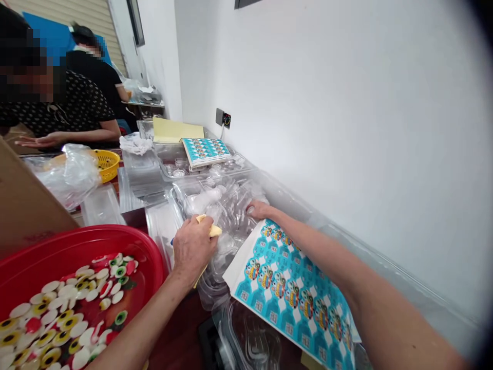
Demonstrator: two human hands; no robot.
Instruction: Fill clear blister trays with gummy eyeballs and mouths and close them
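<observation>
My left hand [194, 246] is closed around a small yellowish piece [213, 230] over a pile of clear plastic blister shells [227, 203]. My right hand [259, 209] reaches into the same pile, its fingers resting on the shells; whether it grips one I cannot tell. My right forearm lies across a stack of blue printed backing cards [287, 288] with cartoon figures. A red basin [77, 246] at the lower left holds several round toy pieces in white, yellow, red and green [65, 318].
More clear trays [142, 172], a second stack of blue cards [205, 150] and yellow sheets [175, 130] lie farther along the table. A yellow basket [108, 163], a plastic bag [73, 172] and a cardboard box [23, 205] stand left. Two people sit at the far left. The white wall runs along the right.
</observation>
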